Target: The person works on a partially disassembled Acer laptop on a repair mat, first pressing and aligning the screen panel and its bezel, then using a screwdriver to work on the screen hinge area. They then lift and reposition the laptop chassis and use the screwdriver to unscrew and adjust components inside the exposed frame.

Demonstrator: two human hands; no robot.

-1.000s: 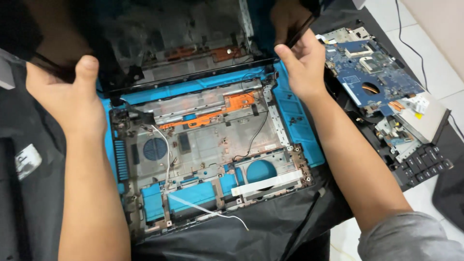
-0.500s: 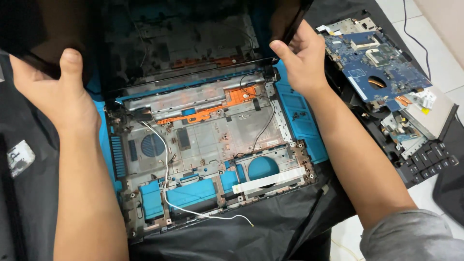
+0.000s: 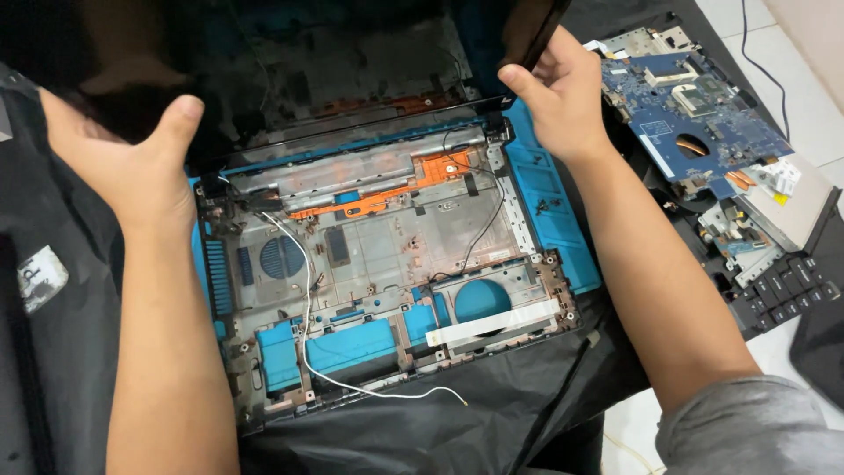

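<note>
A stripped laptop base lies open on a blue mat, its grey plastic shell showing an orange metal bracket, thin black and white wires and round openings. The glossy black screen lid stands tilted up behind it. My left hand grips the lid's left edge, thumb on the front. My right hand holds the lid's right edge near the hinge corner. A white wire trails out over the base's front edge.
A blue circuit board lies at the right on black cloth, with a silver drive and a black keyboard piece below it. Black fabric covers the left side. White tiled floor shows at the far right.
The lid has tilted further upright and both hands have moved up with its edges. The base now sits lower and more to the right in view.
</note>
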